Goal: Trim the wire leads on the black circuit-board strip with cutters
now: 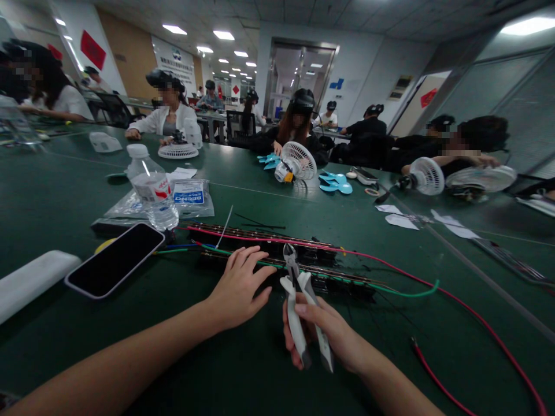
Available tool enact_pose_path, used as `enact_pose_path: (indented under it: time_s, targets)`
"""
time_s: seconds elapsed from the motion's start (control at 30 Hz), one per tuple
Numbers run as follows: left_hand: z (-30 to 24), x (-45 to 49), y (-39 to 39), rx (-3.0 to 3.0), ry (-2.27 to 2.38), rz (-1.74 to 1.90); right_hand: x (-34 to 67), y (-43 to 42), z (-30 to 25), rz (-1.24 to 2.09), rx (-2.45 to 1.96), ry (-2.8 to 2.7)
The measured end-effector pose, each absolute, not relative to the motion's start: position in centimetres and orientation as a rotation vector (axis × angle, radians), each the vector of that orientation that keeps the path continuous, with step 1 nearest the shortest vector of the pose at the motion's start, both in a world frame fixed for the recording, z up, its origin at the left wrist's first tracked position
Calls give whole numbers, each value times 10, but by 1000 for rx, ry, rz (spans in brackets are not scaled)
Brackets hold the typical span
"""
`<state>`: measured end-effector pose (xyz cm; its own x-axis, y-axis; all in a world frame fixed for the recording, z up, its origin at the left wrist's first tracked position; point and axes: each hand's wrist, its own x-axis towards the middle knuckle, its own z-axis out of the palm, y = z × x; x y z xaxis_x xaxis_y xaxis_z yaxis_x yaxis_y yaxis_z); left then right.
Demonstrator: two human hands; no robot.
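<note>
My right hand [321, 323] is wrapped round the white-and-grey handles of a pair of diagonal cutters [297, 289]. Their jaws point away from me, over the near one of two long black strips [351, 283] that carry wires. Palm down, my left hand [243, 283] lies with fingers spread at the near strip, close to a green wire [411, 294]. A red wire [390, 266] runs along the far strip [312, 248] and curves off to the right. From the strips a pale cable tie [225, 227] sticks up.
Left of the strips are a phone [117, 260], a water bottle [151, 188], a plastic bag [202, 202] and a white case [34, 280]. A loose red cable end [433, 370] lies at front right. Across the green table [243, 190], other people handle white fans [299, 162].
</note>
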<state>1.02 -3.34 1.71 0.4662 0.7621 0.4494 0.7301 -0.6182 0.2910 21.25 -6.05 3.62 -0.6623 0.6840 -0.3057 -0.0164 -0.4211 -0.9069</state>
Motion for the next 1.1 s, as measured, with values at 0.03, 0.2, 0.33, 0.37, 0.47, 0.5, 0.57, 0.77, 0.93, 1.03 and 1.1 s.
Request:
enact_pose_path:
  time_s: [0.03, 0.2, 0.33, 0.37, 0.47, 0.5, 0.57, 0.77, 0.93, 1.03, 1.1]
  targets:
    - [17, 10, -33, 2644, 1351, 850, 212, -61, 36, 2118, -948, -1339]
    - [16, 9, -32, 2642, 1365, 848, 212, -61, 35, 2114, -952, -1343]
    - [16, 8, -32, 2640, 1332, 837, 212, -61, 35, 2110, -956, -1356]
    - [17, 8, -32, 2645, 1311, 821, 212, -61, 35, 2112, -957, -1358]
    - [18, 8, -32, 2679, 1236, 754, 212, -61, 35, 2113, -960, -1360]
    - [18, 8, -32, 2695, 1206, 727, 212, -61, 35, 2112, -963, -1358]
    - [18, 8, -32, 2725, 1150, 686, 212, -61, 34, 2110, -970, -1356]
    - [17, 7, -31, 2728, 1112, 672, 212, -61, 33, 2102, -976, -1354]
    - [17, 7, -32, 2731, 1140, 675, 211, -62, 35, 2093, -987, -1342]
    - [16, 7, -31, 2748, 1132, 660, 210, -63, 36, 2082, -1011, -1330]
    - [16, 7, -31, 2765, 1121, 631, 209, -63, 37, 2077, -1028, -1328]
